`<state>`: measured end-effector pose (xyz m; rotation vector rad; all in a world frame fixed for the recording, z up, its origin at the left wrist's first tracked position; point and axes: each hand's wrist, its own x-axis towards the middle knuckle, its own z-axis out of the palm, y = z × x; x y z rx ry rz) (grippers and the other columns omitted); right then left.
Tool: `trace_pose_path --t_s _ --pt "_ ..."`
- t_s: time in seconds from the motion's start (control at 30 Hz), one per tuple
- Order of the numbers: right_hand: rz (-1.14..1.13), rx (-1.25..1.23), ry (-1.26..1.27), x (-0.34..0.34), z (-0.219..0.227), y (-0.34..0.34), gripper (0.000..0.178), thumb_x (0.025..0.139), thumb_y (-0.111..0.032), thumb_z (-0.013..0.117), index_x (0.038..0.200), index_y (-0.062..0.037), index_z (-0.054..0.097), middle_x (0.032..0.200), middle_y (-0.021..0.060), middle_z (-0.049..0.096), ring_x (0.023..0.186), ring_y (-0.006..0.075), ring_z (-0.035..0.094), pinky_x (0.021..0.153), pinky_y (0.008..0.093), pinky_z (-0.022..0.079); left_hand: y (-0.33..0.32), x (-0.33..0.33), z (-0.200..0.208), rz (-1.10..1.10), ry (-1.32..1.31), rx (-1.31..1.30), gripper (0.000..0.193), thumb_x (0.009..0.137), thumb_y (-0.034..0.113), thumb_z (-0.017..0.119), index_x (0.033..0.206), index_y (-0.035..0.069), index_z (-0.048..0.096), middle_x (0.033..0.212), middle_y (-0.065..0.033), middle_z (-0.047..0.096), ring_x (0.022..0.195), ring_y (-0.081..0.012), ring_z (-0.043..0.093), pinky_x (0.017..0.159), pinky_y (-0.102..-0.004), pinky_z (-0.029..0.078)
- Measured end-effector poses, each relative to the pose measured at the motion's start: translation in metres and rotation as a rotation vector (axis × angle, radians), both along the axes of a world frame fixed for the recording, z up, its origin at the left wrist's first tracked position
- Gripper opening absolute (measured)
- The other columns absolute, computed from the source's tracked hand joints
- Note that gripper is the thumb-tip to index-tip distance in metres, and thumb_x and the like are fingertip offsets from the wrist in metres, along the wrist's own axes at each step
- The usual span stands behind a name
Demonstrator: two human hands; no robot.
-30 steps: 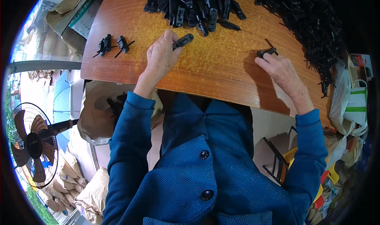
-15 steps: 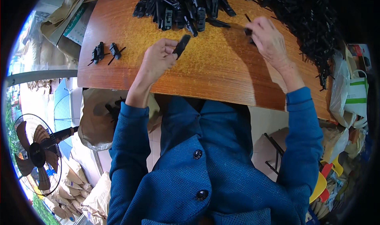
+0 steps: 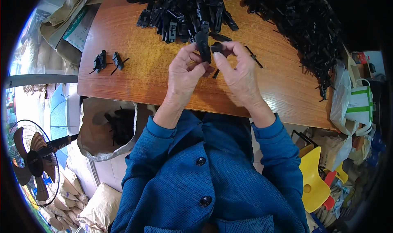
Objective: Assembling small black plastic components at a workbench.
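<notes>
While left hand (image 3: 186, 71) grips black clip (image 3: 203, 44) | right hand (image 3: 239, 71) pinches small part (image 3: 217, 48) | sack (image 3: 92, 145) holds black pieces (image 3: 120, 124)

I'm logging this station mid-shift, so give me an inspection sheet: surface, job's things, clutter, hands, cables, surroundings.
Surface: wooden table, glossy, bare along the near edge.
Job's things: long black clip in the left hand; small black part at the right fingertips; thin black rod lying beside.
Clutter: pile of black parts at the far edge; two assembled pieces set aside left.
Hands: left hand and right hand meet above the table.
Cables: nothing seen.
Surroundings: open sack, fan, yellow chair.
</notes>
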<state>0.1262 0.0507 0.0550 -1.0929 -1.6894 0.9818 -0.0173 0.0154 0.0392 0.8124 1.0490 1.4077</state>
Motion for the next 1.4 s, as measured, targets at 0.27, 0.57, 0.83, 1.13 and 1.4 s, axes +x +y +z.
trace_pose_path --t_s 0.27,0.57,0.83,1.13,1.4 --pt "-0.066 0.226 -0.269 -0.025 0.013 -0.001 0.017 0.082 -0.01 0.065 0.093 0.0006 0.058 0.082 0.0107 0.057 0.082 0.0237 0.057 0.075 0.0339 0.046 -0.002 -0.011 -0.007 0.028 0.166 0.142 0.048 0.082 -0.015 0.054 0.126 0.004 0.048 0.08 0.0015 0.051 0.072 -0.0049 0.055 0.064 -0.0188 0.046" --pt "-0.012 0.522 -0.429 -0.036 -0.009 -0.015 0.023 0.071 -0.006 0.071 0.09 -0.004 0.058 0.082 0.0069 0.057 0.082 0.0282 0.054 0.069 0.0396 0.038 -0.012 -0.03 -0.025 0.051 0.334 0.044 0.024 0.088 0.015 0.067 0.098 0.0 0.051 0.082 -0.0016 0.058 0.073 -0.006 0.052 0.062 -0.0224 0.045" --pt "0.167 -0.562 0.333 -0.019 -0.032 -0.035 0.042 0.083 -0.007 0.071 0.119 -0.0028 0.05 0.108 0.004 0.053 0.099 0.0109 0.052 0.085 0.0243 0.046 -0.028 -0.03 -0.022 0.04 0.242 -0.04 0.026 0.091 0.008 0.062 0.114 -0.001 0.054 0.091 -0.0052 0.063 0.084 -0.0092 0.059 0.075 -0.0221 0.048" --pt "0.091 -0.58 0.201 -0.005 -0.048 -0.015 0.039 0.082 -0.005 0.071 0.116 -0.0036 0.053 0.095 0.0002 0.055 0.089 0.0078 0.053 0.08 0.022 0.047 -0.003 -0.011 -0.004 -0.049 0.165 -0.096 0.022 0.091 0.003 0.059 0.112 0.001 0.054 0.095 -0.0059 0.065 0.085 -0.0093 0.059 0.074 -0.0209 0.048" --pt "0.086 0.079 -0.427 0.068 -0.028 0.043 0.034 0.078 -0.003 0.067 0.111 -0.0055 0.059 0.11 0.0105 0.055 0.095 0.0235 0.058 0.076 0.0341 0.05 0.06 -0.019 -0.018 -0.105 0.526 -0.166 0.005 0.089 0.002 0.051 0.094 0.004 0.052 0.077 -0.0084 0.06 0.068 -0.0147 0.057 0.064 -0.0262 0.047"
